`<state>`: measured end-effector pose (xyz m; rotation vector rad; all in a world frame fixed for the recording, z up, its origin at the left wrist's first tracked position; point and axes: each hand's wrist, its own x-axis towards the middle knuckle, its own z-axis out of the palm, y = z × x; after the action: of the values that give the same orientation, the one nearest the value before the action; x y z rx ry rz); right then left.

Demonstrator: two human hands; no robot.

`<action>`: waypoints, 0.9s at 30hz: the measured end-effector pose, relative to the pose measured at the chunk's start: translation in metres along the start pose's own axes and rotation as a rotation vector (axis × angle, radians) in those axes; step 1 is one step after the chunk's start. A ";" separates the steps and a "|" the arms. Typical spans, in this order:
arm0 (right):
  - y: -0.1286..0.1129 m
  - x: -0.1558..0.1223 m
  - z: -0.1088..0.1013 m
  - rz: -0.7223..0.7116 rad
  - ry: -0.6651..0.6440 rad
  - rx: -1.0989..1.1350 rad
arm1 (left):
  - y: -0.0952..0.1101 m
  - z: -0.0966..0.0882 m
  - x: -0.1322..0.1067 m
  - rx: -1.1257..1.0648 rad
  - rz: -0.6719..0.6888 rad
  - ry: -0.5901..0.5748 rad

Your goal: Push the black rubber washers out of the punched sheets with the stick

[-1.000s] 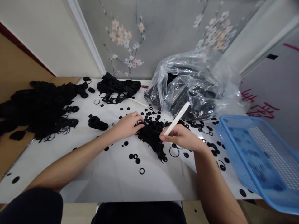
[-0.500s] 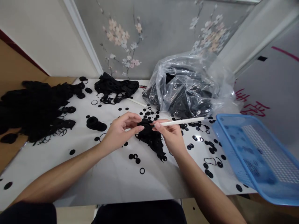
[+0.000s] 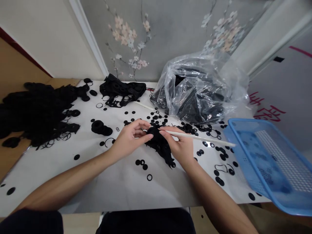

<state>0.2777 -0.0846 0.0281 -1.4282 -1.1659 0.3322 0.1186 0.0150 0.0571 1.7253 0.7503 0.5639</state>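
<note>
In the middle of the white table, my left hand (image 3: 130, 136) is closed on the left edge of a black rubber piece (image 3: 159, 148) with ragged strips hanging off it. My right hand (image 3: 179, 144) pinches a thin white stick (image 3: 202, 138), whose long end points right toward the basket. The near end of the stick meets the rubber piece, where fingers hide the exact contact. Small black discs (image 3: 141, 164) and a black ring (image 3: 149, 177) lie on the table below my hands. Thicker black rings (image 3: 101, 128) lean together left of my left hand.
A large heap of black rubber pieces (image 3: 36, 110) fills the left side. Another black clump (image 3: 122, 89) lies at the back, beside a second white stick (image 3: 145, 105). A clear plastic bag (image 3: 195, 87) of black pieces stands behind my hands. The blue basket (image 3: 246, 162) is at the right edge.
The white stick has swung so that its outer end sits lower and farther right. My right hand has turned slightly, while my left hand still grips the black rubber piece.
</note>
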 end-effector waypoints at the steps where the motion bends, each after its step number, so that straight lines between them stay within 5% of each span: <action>1: 0.000 0.000 0.001 -0.054 -0.005 -0.062 | -0.001 0.001 0.001 0.003 -0.011 -0.002; 15: 0.013 -0.001 0.017 -0.371 0.061 -0.385 | -0.006 0.010 0.008 0.065 -0.032 0.031; 27: 0.019 0.004 0.011 -0.118 0.038 -0.419 | -0.031 0.012 0.011 0.146 0.326 0.020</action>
<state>0.2795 -0.0706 0.0103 -1.7069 -1.3340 -0.0267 0.1286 0.0205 0.0242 1.9976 0.5364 0.7638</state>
